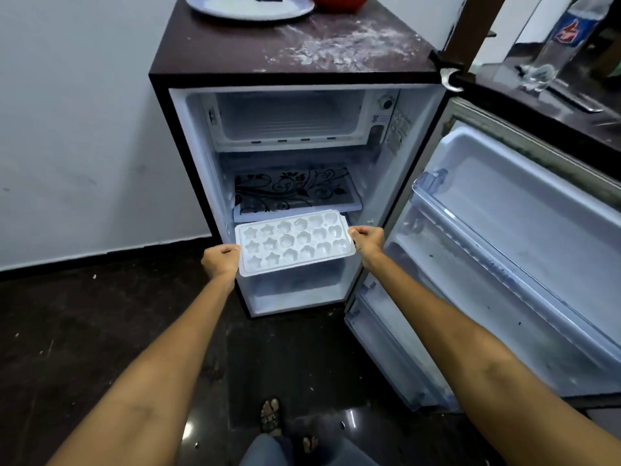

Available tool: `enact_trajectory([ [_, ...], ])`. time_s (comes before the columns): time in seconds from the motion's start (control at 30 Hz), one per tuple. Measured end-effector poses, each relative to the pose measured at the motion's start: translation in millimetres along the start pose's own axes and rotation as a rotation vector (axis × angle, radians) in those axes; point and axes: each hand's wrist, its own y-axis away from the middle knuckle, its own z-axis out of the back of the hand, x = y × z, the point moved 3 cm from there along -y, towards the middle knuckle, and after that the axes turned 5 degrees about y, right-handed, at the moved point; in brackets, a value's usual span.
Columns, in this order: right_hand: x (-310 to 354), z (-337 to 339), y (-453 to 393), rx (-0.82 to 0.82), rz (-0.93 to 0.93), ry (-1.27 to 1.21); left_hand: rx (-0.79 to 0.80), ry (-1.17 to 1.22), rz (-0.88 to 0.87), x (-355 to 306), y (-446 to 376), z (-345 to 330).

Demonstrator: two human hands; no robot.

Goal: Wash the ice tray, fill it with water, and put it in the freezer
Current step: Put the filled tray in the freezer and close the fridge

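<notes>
I hold a white ice tray (295,242) with star- and heart-shaped cells level in front of the open small fridge (161,95). My left hand (220,261) grips its left short end and my right hand (367,241) grips its right end. The tray hovers at the height of the lower fridge section, below the patterned glass shelf (295,190). The freezer compartment (289,117) sits at the top of the fridge, open-fronted and bare inside. Whether water is in the cells I cannot tell.
The fridge door (504,264) swings open to the right with bare door racks. On the fridge top lie a white plate (248,6), a red bowl (339,1) and spilled white powder. A plastic bottle (557,42) stands on the right counter. Dark floor below, my feet near the bottom edge.
</notes>
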Motion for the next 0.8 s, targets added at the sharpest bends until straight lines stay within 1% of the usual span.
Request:
enact_trajectory([
  [0.23, 38, -13, -24, -0.051, -0.037, -0.013, 0.092, 0.024, -0.069, -47, -38, -13],
  [0.4, 69, -18, -40, -0.066, -0.045, -0.026, 0.113, 0.043, -0.147, -83, -58, -19],
  [0.63, 115, -16, -75, -0.076, -0.017, -0.066, 0.086, 0.088, -0.194, -122, -75, -39],
  [0.8, 139, -17, -97, -0.045, -0.011, -0.079, 0.064, 0.148, -0.214, -145, -79, -53],
])
